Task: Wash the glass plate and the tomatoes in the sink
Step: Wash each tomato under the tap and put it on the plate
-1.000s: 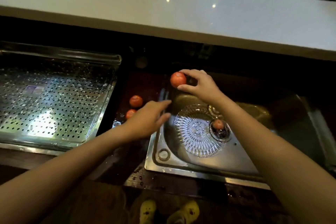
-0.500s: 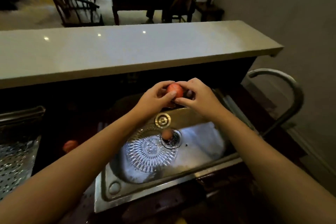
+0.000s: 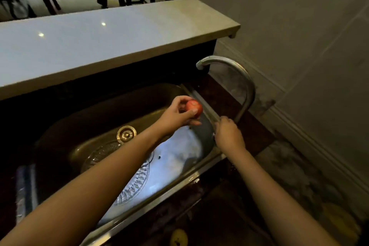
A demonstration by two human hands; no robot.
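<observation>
Hands [image 3: 175, 117] [image 3: 228, 136], tomato [image 3: 194, 107] over sink [image 3: 89, 114], pale counter [image 3: 99, 46] behind

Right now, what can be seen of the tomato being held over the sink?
The tomato is small, round and red-orange, with smooth skin and a pale round spot on the side turned up toward the camera. The left hand pinches it between the thumb and curled fingers, above the right end of the sink. In the picture it sits roughly below the faucet spout. No water stream shows, and nothing else touches it.
</observation>
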